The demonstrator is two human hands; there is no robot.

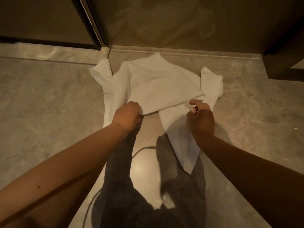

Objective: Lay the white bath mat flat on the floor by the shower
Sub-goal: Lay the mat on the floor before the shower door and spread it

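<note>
White terry, the bath mat [153, 86]: bunched and folded over itself on the stone floor [49, 96], just ahead of both hands, close to the shower door [92, 25]. Spreading step in hand, by the look of it. Left hand [127, 115] knuckles-up, fingers [134, 105] clamped on the near folded edge; right hand [201, 118] likewise, fingers [194, 104] pinched on a corner. Both forearms stretched forward and down. Next, probably: near edge drawn back, far flaps opened outward, creases smoothed.

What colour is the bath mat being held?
Plain white bath mat, no visible pattern; head view, the only one.
</note>
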